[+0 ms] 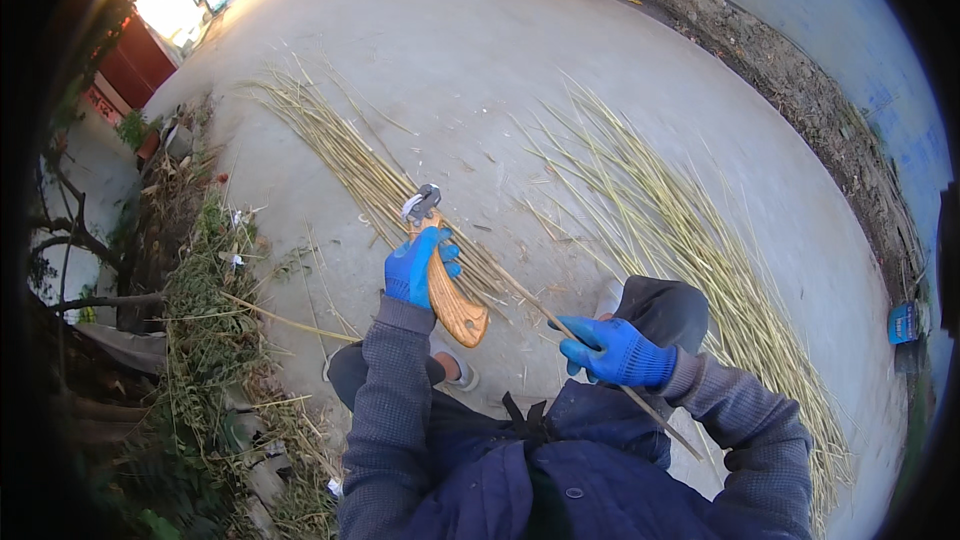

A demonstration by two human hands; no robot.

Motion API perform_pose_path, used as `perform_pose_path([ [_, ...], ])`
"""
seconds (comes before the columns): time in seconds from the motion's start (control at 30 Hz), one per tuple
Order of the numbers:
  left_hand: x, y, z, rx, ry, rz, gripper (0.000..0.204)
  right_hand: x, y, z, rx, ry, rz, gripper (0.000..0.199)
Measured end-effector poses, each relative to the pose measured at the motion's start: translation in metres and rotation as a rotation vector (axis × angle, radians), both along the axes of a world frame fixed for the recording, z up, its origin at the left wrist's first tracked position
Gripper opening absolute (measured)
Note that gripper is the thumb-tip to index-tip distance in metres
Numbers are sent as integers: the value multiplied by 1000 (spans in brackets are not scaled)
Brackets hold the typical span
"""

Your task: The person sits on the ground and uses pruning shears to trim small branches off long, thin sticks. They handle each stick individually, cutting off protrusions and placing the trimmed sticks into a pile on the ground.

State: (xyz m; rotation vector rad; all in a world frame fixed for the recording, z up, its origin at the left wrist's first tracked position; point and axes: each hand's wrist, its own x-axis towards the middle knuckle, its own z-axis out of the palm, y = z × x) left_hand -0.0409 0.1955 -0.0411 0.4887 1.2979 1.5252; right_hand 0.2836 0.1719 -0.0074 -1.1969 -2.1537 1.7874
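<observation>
While our left hand (415, 270) wraps its grip shut around one wooden-handled knife (450, 290), our right hand (620, 352) closes on one thin stalk (530, 300), which runs from there up left to the knife. Two spreads of stalks lie on the concrete ground (480, 60): the left pile (340, 150) and the right pile (680, 230). Weeds (200, 330) edge the left.

Single head view, looking steeply down, close over lap, concrete ground (560, 50) beyond

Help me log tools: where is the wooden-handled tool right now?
In the head view, left of centre: the wooden-handled tool is gripped in the left hand, its metal head pointing up, against the thin stalk held by the right hand.
</observation>
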Motion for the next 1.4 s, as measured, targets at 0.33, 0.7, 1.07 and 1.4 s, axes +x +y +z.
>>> perform_pose_path([
  [0.33,-86,6,-32,-29,8,153,55,23,-36,-29,569,79,121,28],
  [0.7,-78,-3,-34,-50,26,35,51,65,-39,13,178,-39,47,45],
  [1.07,-28,-13,-43,-74,-41,-1,51,-69,6,-39,538,117,56,24],
  [1.4,-191,-13,-64,-142,76,158,83,134,-78,18,440,-63,242,30],
])
